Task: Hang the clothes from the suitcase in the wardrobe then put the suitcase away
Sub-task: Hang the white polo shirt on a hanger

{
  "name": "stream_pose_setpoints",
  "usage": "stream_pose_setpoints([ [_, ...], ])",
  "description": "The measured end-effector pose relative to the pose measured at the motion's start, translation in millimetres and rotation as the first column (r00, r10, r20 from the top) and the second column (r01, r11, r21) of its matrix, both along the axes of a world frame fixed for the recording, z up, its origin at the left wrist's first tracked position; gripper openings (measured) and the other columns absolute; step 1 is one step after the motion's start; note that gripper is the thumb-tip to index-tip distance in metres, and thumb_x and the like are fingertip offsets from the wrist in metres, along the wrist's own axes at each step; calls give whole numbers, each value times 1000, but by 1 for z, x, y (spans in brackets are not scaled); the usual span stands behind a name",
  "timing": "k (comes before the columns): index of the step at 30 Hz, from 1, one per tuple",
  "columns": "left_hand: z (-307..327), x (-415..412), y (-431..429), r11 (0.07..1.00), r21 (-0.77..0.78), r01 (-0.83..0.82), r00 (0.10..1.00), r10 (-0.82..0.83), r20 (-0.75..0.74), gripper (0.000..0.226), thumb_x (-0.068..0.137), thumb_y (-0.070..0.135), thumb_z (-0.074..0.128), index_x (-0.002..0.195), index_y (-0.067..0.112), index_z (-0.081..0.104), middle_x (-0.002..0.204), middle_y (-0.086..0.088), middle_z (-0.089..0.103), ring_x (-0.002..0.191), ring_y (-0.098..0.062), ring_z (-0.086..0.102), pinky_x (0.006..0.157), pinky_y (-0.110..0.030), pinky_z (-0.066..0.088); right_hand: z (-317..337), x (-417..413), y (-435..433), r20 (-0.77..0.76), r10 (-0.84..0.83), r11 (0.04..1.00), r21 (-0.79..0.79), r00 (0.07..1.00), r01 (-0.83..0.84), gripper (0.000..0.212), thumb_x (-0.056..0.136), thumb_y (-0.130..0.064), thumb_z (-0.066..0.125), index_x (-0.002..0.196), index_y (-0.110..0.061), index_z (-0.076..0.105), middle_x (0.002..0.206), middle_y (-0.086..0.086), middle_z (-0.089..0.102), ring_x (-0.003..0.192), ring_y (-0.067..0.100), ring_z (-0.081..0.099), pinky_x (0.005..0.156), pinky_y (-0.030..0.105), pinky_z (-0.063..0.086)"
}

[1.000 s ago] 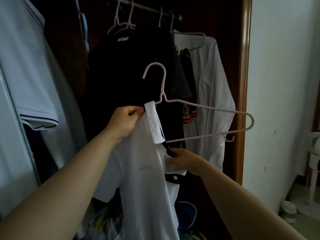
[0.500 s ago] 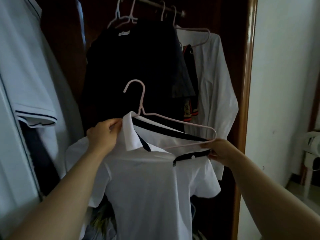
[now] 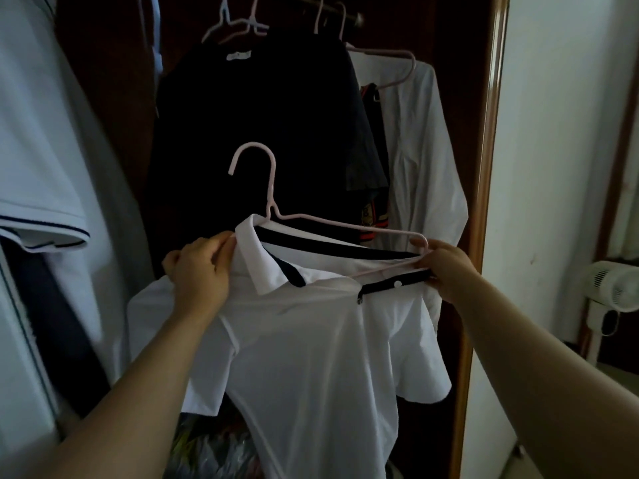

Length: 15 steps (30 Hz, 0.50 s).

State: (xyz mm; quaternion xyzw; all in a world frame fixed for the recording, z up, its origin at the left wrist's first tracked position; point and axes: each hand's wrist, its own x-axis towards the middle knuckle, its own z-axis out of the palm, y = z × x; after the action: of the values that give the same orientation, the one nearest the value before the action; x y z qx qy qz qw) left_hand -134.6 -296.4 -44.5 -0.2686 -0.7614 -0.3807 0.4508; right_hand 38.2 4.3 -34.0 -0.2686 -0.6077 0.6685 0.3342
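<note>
While both hands hold it up in the middle of the frame, the white polo shirt (image 3: pixel 311 347) sits on a pink hanger (image 3: pixel 270 188) in front of the wardrobe (image 3: pixel 485 167). The hanger's long bar runs left to right and dips a little to the right. Its hook stands up, tip curling left. The collar is on top and the shirt hangs down. The left hand (image 3: pixel 200 271) grips the cloth beside the collar. The right hand (image 3: pixel 449 271) pinches the hanger's right end and the dark button strip. A dark top (image 3: pixel 259 126) hangs on the rail (image 3: pixel 349 16) behind.
</note>
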Motion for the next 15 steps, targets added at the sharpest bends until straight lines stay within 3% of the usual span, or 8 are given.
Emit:
stream_pose_setpoints([
  [2,2,2,2,1000,2,2,997,-1,-72,26,93,22,53,105,9,72,82,-13,68,78,-35,63,82,-38,27,1,-3,-2,9,-128,959,255,992,122,34,94,3,46,103,-17,72,98,8,65,72,15,56,63,23,51],
  [4,5,9,7,1000,4,8,990,-7,-141,27,92,23,51,103,9,72,81,-11,68,75,-34,62,80,-34,24,-2,-7,1,18,-235,880,429,972,205,37,94,1,40,97,-20,71,100,11,66,64,15,53,53,23,43],
  [8,12,16,12,998,-58,-30,969,15,-248,34,95,31,44,105,13,71,75,-7,68,68,-31,62,77,-35,26,-10,-7,3,187,-473,570,810,861,138,30,93,-5,43,106,-14,69,107,10,54,88,24,52,69,33,45],
  [11,11,19,13,990,-108,-94,949,57,-309,33,96,30,43,104,14,72,68,-5,63,63,-31,60,73,-37,29,-14,-3,1,217,-557,489,866,802,105,27,90,-7,45,99,-13,69,106,11,56,97,30,51,82,40,48],
  [15,8,23,10,965,-162,-208,918,136,-372,29,97,27,43,100,17,71,66,-3,60,62,-29,57,73,-37,29,-4,0,-1,207,-651,519,824,730,229,26,92,-15,49,106,-16,71,114,13,60,109,33,48,95,41,42],
])
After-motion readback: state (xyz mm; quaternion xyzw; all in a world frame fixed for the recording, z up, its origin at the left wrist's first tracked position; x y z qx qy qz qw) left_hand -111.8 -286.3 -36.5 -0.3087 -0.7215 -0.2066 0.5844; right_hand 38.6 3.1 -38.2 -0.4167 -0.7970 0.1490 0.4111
